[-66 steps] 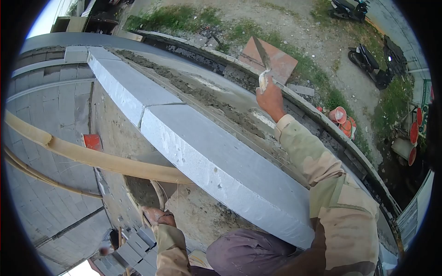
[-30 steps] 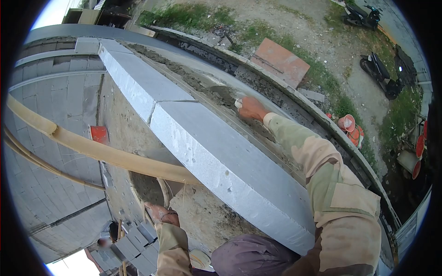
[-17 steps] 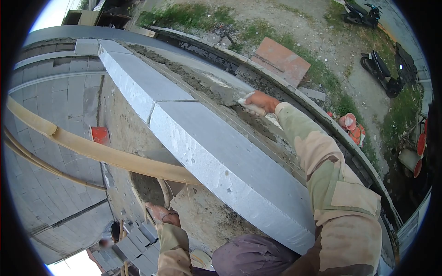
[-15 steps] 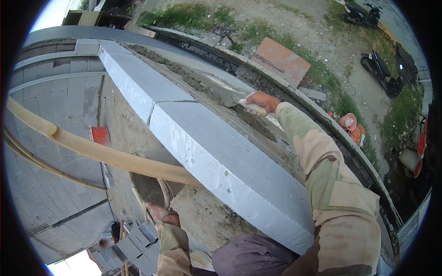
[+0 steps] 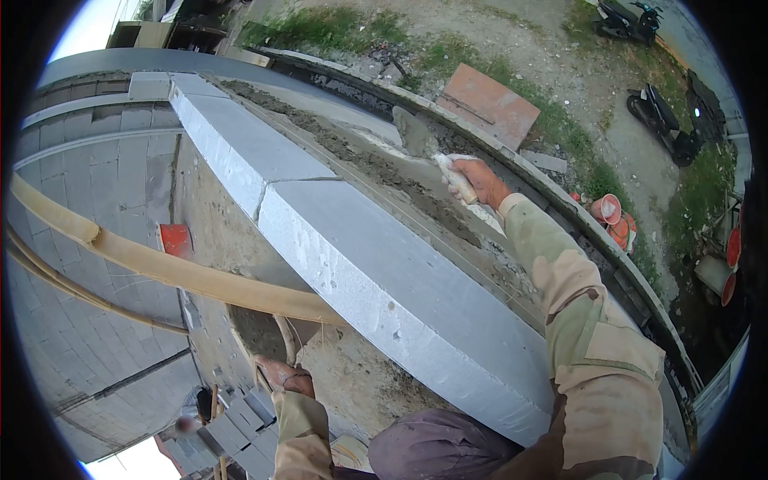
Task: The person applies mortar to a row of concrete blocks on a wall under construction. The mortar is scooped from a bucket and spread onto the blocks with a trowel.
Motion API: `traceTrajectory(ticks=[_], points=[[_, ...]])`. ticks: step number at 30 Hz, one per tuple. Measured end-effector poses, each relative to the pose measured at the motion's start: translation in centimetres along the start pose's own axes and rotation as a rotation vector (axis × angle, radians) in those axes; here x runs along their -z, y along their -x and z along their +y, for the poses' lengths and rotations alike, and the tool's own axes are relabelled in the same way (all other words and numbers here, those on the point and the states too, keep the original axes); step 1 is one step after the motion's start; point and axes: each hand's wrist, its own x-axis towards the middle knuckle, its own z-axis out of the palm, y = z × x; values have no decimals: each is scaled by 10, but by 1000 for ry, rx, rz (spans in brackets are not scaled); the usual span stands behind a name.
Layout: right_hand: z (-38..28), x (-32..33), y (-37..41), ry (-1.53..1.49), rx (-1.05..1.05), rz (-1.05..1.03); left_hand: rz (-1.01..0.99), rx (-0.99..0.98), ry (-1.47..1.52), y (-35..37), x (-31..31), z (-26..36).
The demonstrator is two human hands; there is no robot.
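My right hand (image 5: pixel 480 182) is closed round the pale handle of a trowel (image 5: pixel 414 133), whose mortar-smeared blade is raised above the ledge beyond the block wall. Grey blocks (image 5: pixel 376 272) form a long row between my hands, with a taut string line along their far side. Rough wet mortar (image 5: pixel 360 160) lies in a strip beside the string. Low on the near side, my left hand (image 5: pixel 286 376) is closed on the edge of a mortar tray (image 5: pixel 268 328), close to a curved stick-like piece (image 5: pixel 285 340). Its fingertips are partly hidden.
A wooden plank (image 5: pixel 200 276) reaches the wall from the left. Below are a red bucket (image 5: pixel 174 240) and stacked blocks (image 5: pixel 240 424). Past the outer ledge are a reddish board (image 5: pixel 489 106), buckets (image 5: pixel 606 210) and two motorbikes (image 5: pixel 662 128). Another person (image 5: pixel 189 424) is far below.
My right hand has moved slightly outward, away from the blocks. The trowel has lifted off the mortar strip, and its blade now shows above the ledge. My left hand stays put.
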Motion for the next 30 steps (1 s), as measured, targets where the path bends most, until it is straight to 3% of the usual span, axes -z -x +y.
traceTrajectory(ticks=[1, 3, 4, 6, 7, 9, 10, 12, 14, 17, 19, 21, 23, 25, 27, 30], points=[[-8, -2, 10, 0, 0, 2, -1, 1, -1, -2, 0, -1], [-28, -6, 31, -41, 278, 202, -39, -19, -74, -5, 3, -2], [-33, -9, 34, -40, 279, 202, -39, -18, -73, -2, 3, 0], [-42, -16, 37, 92, 577, 503, -40, 18, -103, 4, 3, 5], [-43, -22, 39, 93, 579, 501, -41, 18, -100, -1, 3, 1], [-39, -45, 39, 346, 709, 778, -79, 24, 19, -16, 2, -8], [-33, -64, 42, 494, 620, 862, -81, 23, 23, -12, 2, -7], [6, -82, 20, 1021, 652, 882, -57, -11, 25, 2, 0, -3], [9, -115, 30, 1351, 424, 312, -29, -39, 24, -3, -2, -5], [7, -148, 20, 1333, 451, 497, -4, -89, -58, -44, 1, -22], [-18, -133, 8, 1154, 553, 581, -7, -107, -114, -53, 2, -19], [-40, -109, 9, 1057, 378, 692, 179, 23, -435, -24, -2, 0], [-47, -83, 16, 1088, 257, 710, 158, -8, -369, -3, -6, 4], [-35, -62, 32, 861, 201, 655, 155, -28, -296, 8, -6, 4], [-31, -63, 77, 902, 245, 696, 139, -14, -264, 18, -6, 6], [-34, -59, 133, 738, 173, 579, 139, 21, -232, 23, -9, 12]])
